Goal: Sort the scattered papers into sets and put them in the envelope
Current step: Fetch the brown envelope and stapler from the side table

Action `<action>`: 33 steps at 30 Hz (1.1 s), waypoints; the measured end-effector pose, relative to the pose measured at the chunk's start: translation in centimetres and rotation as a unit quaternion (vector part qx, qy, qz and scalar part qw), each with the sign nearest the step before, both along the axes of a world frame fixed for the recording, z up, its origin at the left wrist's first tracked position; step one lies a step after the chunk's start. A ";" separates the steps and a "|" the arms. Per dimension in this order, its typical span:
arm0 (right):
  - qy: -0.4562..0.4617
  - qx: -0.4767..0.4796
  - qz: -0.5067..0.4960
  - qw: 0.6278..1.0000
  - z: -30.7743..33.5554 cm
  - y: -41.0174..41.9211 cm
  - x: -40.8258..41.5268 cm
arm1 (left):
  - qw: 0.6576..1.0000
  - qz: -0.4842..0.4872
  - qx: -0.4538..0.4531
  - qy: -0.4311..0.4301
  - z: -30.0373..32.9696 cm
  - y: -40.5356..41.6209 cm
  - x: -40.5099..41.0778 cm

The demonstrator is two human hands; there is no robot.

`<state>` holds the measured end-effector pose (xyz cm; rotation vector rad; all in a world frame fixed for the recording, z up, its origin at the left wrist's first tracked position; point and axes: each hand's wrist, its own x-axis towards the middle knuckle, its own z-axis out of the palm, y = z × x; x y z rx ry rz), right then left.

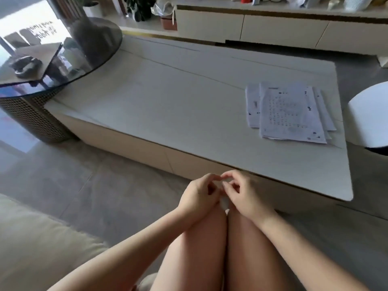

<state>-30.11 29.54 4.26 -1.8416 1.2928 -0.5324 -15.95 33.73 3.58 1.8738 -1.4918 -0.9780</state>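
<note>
Both hands, left [198, 195] and right [244, 194], loosely curled over the knees and holding nothing: reach across to the papers [290, 113] heaped at the table's [168, 101] far right, fanning before grouping; no envelope visible.

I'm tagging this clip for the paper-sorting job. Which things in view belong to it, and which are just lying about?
Job: papers stacked on the table; left hand and right hand, over the knees. No envelope shows.

Lying about: round glass table, white stool, cabinet, plant.
</note>
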 end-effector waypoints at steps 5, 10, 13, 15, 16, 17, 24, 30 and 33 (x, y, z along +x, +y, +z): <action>0.076 0.009 0.026 0.997 -1.3 -2.7 1.2 | 0.997 0.002 0.074 0.024 -1.4 -3.0 2.0; 0.125 0.112 0.034 0.985 -0.3 -7.4 2.3 | 0.974 0.026 0.222 0.022 0.2 -7.6 3.0; 0.139 0.205 0.053 0.967 3.6 -9.3 3.1 | 0.956 0.069 0.286 0.014 4.3 -8.6 3.2; 0.136 0.231 0.074 0.961 7.9 -10.0 3.4 | 0.950 0.109 0.290 0.034 8.4 -8.7 3.8; 0.136 0.235 0.085 0.959 10.4 -10.4 3.5 | 0.948 0.120 0.292 0.041 10.7 -8.7 4.3; 0.137 0.236 0.098 0.957 13.1 -10.7 3.5 | 0.945 0.125 0.299 0.046 13.2 -8.8 4.9; 0.178 0.197 0.227 0.937 30.7 -14.1 4.4 | 0.947 0.147 0.283 0.052 32.2 -9.2 10.4; 0.178 0.085 0.311 0.930 38.2 -16.4 9.3 | 0.938 0.283 0.188 0.074 40.1 -6.8 14.1; 0.163 0.062 0.320 0.931 39.6 -16.5 12.3 | 0.916 0.366 0.142 0.084 41.5 -4.9 15.6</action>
